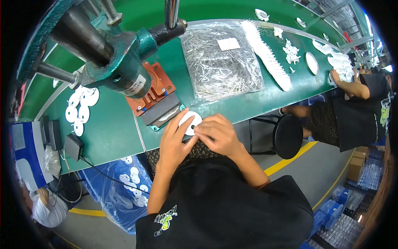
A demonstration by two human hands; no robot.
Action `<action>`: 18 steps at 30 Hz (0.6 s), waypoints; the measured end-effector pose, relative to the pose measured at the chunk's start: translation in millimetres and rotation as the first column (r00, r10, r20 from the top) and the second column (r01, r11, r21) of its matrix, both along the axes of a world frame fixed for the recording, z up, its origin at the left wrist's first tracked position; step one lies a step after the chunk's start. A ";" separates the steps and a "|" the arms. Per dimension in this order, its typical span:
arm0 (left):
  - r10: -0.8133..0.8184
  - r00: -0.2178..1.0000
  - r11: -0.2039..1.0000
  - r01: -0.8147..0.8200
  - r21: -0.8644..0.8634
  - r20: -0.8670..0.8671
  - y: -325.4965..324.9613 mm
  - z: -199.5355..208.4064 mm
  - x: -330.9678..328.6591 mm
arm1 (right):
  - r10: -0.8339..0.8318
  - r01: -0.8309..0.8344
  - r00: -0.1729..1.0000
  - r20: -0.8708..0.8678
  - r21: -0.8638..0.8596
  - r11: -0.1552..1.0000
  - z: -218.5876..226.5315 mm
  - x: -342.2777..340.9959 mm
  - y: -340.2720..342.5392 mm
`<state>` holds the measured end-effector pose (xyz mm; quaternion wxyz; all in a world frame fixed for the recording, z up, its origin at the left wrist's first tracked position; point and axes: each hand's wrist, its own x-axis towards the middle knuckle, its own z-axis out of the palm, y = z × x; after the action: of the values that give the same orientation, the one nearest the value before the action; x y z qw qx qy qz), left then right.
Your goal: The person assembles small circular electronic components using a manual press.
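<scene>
A round white plastic disc with a hole in it is held up in front of me at the table's near edge. My left hand grips the disc from its left side, fingers along its face. My right hand is at the disc's lower right, thumb and fingertips pinched together by the hole; whatever sits between them is too small to make out. Just beyond my hands stands a green hand press with an orange-red fixture and a dark block under its ram.
Several white discs lie left of the press. A clear bag of metal pins and a long row of stacked white parts lie to the right. A blue lined bin holds discs below left. A co-worker works far right beside a black stool.
</scene>
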<state>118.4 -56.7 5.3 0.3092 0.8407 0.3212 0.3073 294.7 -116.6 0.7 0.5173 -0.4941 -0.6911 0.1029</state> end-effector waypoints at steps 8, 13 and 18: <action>0.094 0.993 0.933 -0.113 0.343 0.070 -4.3 23.1 -18.4 | -0.147 0.129 0.962 -0.231 -0.091 0.987 -5.7 3.9 -12.8; 0.374 0.913 0.818 -0.407 0.407 0.161 13.9 41.2 -34.1 | -0.326 0.324 0.945 0.003 -0.102 0.940 -10.7 0.3 0.3; 0.461 0.887 0.760 -0.398 0.514 0.004 43.6 50.3 -32.8 | -0.353 0.355 0.934 0.046 -0.041 0.934 -8.7 -7.8 5.3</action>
<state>85.6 -13.1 55.6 -0.0188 0.8124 0.4327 0.3905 286.9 -111.3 -7.9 0.5021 -0.6247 -0.5979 0.0154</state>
